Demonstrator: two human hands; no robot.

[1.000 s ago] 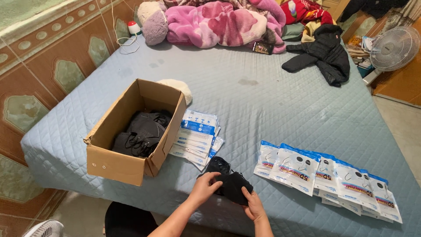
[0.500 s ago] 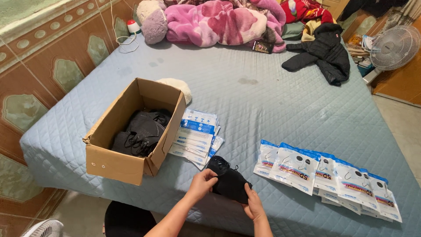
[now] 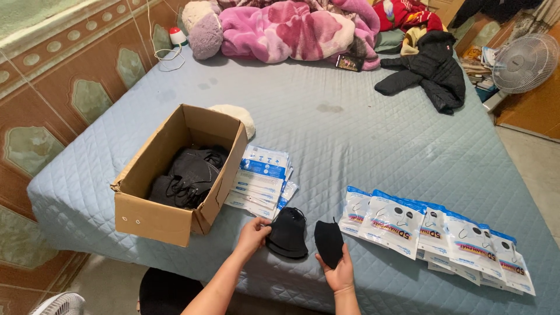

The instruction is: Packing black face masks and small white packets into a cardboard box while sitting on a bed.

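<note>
Black fabric masks occupied both of our hands at the near edge of the bed [image 3: 361, 134]: the left hand [image 3: 252, 234] was closed in a pinch on the edge of a small stack of black masks [image 3: 287, 234] lying on the quilt, and the right hand [image 3: 338, 271] held a single black mask [image 3: 329, 242] between thumb and fingers, lifted just clear of the stack. We judged that the separating went best with the stack pinned flat while the single piece was drawn off by its folded edge, so the ear loops did not snag. The single mask stood with its long axis running away from us, its narrow end pointing toward the far side of the bed; the stack's long axis ran roughly the same way, tilted slightly right. A cardboard box [image 3: 175, 201] of dark masks lay to the left, empty pouches [image 3: 261, 178] beside it, and filled pouches [image 3: 437, 230] in a row to the right.
</note>
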